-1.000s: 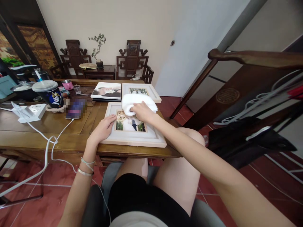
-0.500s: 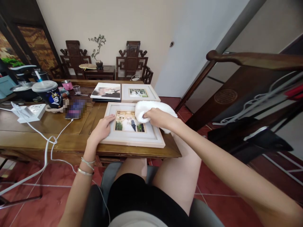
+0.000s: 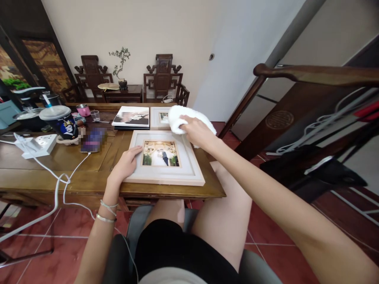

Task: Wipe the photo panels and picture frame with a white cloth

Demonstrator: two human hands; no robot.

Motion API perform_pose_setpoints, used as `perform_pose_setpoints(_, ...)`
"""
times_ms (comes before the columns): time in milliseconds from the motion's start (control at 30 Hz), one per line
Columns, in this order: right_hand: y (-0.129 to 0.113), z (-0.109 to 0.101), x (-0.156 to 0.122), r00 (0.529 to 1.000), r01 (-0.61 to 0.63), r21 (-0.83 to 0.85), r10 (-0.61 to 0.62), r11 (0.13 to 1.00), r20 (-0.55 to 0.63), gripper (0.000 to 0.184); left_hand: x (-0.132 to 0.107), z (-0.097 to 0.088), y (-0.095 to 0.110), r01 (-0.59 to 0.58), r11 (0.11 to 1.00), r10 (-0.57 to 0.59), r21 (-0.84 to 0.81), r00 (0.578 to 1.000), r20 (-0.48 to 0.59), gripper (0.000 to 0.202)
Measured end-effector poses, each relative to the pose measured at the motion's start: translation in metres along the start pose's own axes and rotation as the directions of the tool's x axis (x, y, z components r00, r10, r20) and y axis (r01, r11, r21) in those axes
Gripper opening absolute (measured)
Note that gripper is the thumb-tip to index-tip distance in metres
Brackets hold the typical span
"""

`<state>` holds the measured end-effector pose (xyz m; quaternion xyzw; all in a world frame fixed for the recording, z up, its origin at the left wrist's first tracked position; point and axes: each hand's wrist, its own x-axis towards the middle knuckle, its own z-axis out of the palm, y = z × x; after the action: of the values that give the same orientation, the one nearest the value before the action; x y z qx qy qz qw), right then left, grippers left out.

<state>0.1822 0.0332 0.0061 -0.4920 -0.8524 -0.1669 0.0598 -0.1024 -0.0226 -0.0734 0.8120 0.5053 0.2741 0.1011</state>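
A light wooden picture frame with a wide white mat and a wedding photo lies face up at the table's near edge. My left hand rests on its left border, fingers stretched out over the rim. My right hand grips a fluffy white cloth above the frame's far right corner. Whether the cloth touches that corner I cannot tell. Behind it lies a second picture frame, partly covered by the cloth.
Left of the second frame sits a stack of photo boards. Further left on the wooden table are a phone on a charging cable, a dark cup with a straw and a white power strip. A dark wooden chair back stands at right.
My right hand has moved the white cloth away from me, off the near photo toward the frame's far corner. My left hand stays on the left border.
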Motion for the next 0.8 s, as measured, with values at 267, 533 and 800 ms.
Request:
perform_pose_setpoints(267, -0.012, 0.038, -0.001, 0.983, 0.073, 0.070, -0.083, 0.995, 0.161, 0.045, 0.002, 0.001, -0.001, 0.001, 1.000, -0.001, -0.012, 1.000, 0.001, 0.058)
perform_pose_setpoints(533, -0.045, -0.012, -0.065, 0.937, 0.172, 0.131, -0.203, 0.976, 0.283, 0.046, 0.003, 0.002, -0.002, -0.012, 1.000, 0.012, -0.020, 1.000, 0.001, 0.058)
perform_pose_setpoints(800, -0.062, -0.033, -0.098, 0.941, 0.121, 0.221, -0.183, 0.968, 0.286, 0.050, 0.003, 0.001, -0.002, -0.021, 0.999, 0.021, -0.031, 1.000, 0.009, 0.058)
